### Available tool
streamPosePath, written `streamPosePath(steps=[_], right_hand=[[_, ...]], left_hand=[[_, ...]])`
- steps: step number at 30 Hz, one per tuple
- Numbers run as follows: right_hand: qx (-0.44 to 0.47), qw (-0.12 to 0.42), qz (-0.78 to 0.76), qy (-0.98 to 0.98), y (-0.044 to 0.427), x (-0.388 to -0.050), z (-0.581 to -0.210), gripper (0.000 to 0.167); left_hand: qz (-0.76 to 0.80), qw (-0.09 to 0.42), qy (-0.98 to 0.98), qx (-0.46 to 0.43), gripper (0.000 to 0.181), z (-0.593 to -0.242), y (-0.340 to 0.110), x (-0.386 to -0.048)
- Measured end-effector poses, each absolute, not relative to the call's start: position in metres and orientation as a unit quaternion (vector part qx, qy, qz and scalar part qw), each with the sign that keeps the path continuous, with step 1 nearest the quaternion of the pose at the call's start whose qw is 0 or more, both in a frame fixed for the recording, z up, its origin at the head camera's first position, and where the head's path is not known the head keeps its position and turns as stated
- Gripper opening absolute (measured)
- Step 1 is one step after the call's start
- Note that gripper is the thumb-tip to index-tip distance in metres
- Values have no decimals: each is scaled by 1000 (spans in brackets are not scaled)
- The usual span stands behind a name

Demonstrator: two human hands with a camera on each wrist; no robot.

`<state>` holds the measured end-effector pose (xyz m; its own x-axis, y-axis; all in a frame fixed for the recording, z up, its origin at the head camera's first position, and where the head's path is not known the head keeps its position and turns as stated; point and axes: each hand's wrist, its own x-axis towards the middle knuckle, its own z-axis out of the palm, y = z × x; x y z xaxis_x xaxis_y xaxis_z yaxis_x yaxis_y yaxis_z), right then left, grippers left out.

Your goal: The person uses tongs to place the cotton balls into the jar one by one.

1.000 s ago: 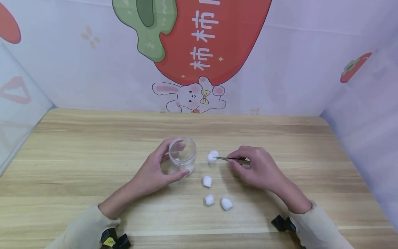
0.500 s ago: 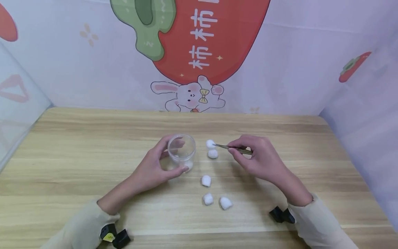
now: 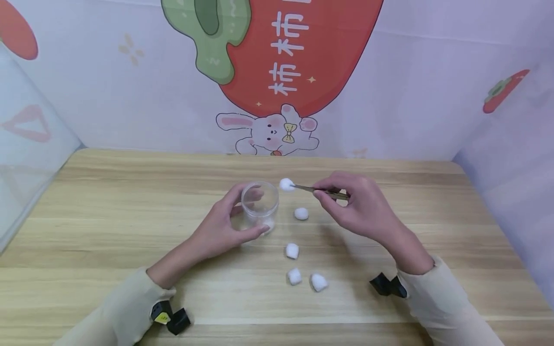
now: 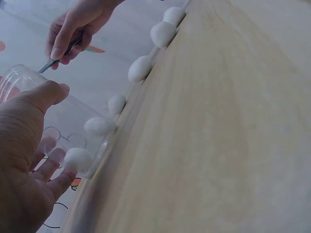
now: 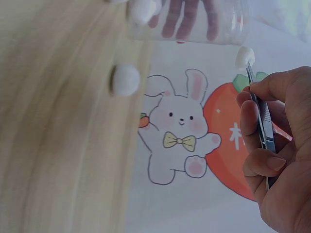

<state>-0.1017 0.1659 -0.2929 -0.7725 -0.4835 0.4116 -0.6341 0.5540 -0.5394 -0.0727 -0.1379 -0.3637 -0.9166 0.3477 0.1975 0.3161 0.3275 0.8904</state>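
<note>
Left hand [image 3: 220, 227] curls round a clear jar [image 3: 259, 214]. Right hand [image 3: 362, 204] pinches tweezers [image 5: 265, 124], tips holding a white ball [image 3: 285, 184] aloft, just right of jar's rim. Ball looks light, soft, squashable; a gentle mid-body nip should suffice. Jar probably slick.

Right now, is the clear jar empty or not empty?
Not empty: the left wrist view shows white balls inside the clear jar, near its bottom.

White "柿柿" [image 3: 287, 47], perhaps cropped, on red fruit [image 3: 331, 53]
</note>
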Motion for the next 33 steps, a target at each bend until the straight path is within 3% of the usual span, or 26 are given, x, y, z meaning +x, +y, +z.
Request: streamPosePath(steps=[33], right_hand=[[370, 131, 320, -862, 143, -101, -282, 12]], left_hand=[[545, 21, 814, 198, 82, -363, -139, -79]])
